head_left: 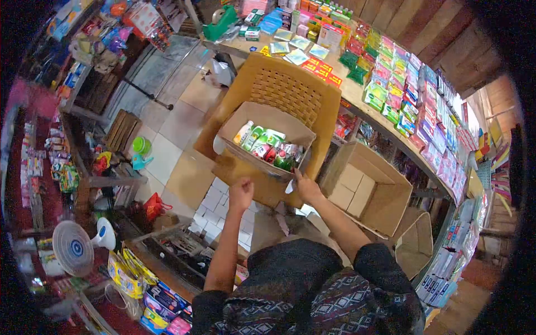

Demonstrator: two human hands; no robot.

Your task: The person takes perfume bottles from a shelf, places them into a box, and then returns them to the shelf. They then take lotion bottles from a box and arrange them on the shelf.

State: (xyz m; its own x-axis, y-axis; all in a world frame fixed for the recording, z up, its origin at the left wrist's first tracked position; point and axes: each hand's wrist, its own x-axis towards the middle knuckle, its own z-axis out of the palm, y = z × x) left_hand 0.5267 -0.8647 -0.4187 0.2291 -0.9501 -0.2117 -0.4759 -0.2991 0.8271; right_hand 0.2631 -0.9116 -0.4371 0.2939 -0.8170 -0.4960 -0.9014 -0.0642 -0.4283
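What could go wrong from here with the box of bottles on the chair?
1. The cardboard box sits on the plastic chair, its near flap hanging over the seat's front; a pull could slide it off and spill the bottles.
2. The right hand holds a small white thing near the left hand; if it is sharp, a slip might cut.

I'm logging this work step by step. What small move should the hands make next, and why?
Probably reach the left hand forward into the cardboard box for one of the bottles. That hand is curled just short of the near wall, while the right hand is busy there pinching a small white piece. The box lies open on the plastic chair, contents exposed.
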